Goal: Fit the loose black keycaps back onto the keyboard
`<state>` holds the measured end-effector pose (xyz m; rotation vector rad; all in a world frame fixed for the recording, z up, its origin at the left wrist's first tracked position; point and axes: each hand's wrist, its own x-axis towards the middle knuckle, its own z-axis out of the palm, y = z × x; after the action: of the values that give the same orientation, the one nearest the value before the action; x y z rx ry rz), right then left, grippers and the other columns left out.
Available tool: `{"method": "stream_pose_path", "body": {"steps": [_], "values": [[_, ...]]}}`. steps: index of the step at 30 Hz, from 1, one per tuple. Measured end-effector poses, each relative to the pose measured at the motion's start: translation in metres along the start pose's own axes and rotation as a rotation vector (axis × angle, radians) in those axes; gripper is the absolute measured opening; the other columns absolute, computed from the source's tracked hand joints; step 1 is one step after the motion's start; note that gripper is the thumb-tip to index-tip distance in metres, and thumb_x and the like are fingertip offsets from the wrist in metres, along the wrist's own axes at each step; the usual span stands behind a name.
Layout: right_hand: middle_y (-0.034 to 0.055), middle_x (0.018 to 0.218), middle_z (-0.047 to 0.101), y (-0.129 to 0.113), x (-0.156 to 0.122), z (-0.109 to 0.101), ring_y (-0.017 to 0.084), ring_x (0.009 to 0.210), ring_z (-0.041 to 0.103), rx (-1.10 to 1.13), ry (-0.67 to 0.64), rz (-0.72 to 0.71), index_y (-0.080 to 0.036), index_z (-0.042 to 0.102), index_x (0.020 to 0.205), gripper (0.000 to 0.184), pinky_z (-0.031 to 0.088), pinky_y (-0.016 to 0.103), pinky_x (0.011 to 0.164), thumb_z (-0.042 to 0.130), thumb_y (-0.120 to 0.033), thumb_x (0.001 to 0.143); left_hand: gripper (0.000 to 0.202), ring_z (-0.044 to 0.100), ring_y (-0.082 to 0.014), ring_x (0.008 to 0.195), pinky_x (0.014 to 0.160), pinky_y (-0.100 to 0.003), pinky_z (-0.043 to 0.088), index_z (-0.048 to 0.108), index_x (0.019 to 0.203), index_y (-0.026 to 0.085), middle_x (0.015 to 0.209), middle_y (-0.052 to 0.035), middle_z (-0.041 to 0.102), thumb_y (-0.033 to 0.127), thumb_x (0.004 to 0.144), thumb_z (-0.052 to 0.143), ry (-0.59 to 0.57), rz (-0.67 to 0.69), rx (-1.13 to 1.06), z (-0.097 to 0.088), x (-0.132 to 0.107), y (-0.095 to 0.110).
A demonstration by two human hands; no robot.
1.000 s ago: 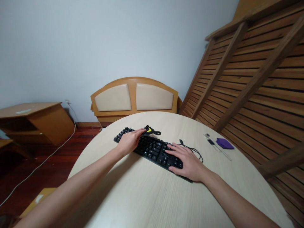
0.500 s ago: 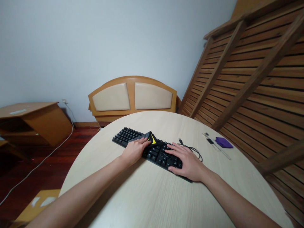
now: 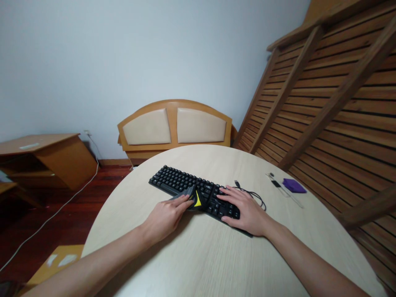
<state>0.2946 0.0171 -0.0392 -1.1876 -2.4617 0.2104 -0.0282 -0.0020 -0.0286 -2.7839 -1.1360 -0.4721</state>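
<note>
A black keyboard [image 3: 179, 179] lies slanted across the round table [image 3: 198, 255], its left end farther from me. My left hand [image 3: 167, 215] is closed on a dark grey cloth [image 3: 186, 192] with a yellow patch, which lies over the keyboard's near edge around its middle. Over the keyboard's right end, my right hand [image 3: 244, 210] rests with its fingers spread on the keys, covering part of the number pad. Behind that hand a black USB cable [image 3: 255, 196] lies loosely coiled, its plug pointing away from me.
Toward the table's right side lie a folded purple cloth [image 3: 293, 185] and a thin pale tool or cord with a black part [image 3: 276, 184]. A headboard [image 3: 173, 123] stands behind the table, slatted wood [image 3: 334, 103] leans at right, and a desk [image 3: 62, 156] is at left.
My left hand has pulled the cloth toward me, from the keyboard's middle keys to its near edge, uncovering the upper rows. The right hand stays on the right end.
</note>
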Motion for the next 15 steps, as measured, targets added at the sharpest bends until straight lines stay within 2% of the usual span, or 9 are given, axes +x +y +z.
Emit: {"method": "stream_pose_path", "body": {"steps": [3,7,11,15], "values": [[0.0060,0.151,0.048,0.000,0.000,-0.001,0.035,0.143,0.036,0.001,0.009,-0.011,-0.031,0.057,0.138,0.063,0.032,0.060,0.112,0.067,-0.057,0.082,0.044,0.071,-0.0259,0.107,0.086,-0.042,0.062,0.053,0.138,0.019,0.135,-0.0108,0.063,0.012,0.095,0.042,0.087,-0.139,-0.029,-0.010,0.013,-0.006],[0.0067,0.149,0.051,-0.001,-0.001,-0.003,0.034,0.142,0.039,0.007,0.020,-0.018,-0.029,0.059,0.136,0.057,0.034,0.058,0.112,0.064,-0.053,0.085,0.042,0.071,-0.0278,0.108,0.088,-0.041,0.060,0.055,0.137,0.020,0.131,-0.0091,0.066,0.014,0.096,0.046,0.138,-0.273,0.010,-0.013,0.052,-0.015],[0.0075,0.146,0.054,-0.001,0.000,-0.004,0.032,0.140,0.042,0.039,0.056,-0.023,-0.027,0.062,0.132,0.048,0.036,0.055,0.112,0.062,-0.044,0.087,0.043,0.067,-0.0266,0.115,0.097,-0.041,0.055,0.052,0.140,0.020,0.141,-0.0097,0.058,0.013,0.099,0.042,0.109,-0.219,-0.003,0.004,0.091,-0.017],[0.0094,0.141,0.058,-0.001,-0.003,-0.004,0.030,0.136,0.047,0.027,0.092,0.006,-0.023,0.060,0.131,0.049,0.037,0.052,0.112,0.061,-0.043,0.085,0.042,0.058,-0.0227,0.128,0.107,-0.037,0.048,0.060,0.133,0.017,0.137,-0.0108,0.062,0.008,0.094,0.046,0.022,-0.073,-0.035,0.025,0.102,-0.016]]}}
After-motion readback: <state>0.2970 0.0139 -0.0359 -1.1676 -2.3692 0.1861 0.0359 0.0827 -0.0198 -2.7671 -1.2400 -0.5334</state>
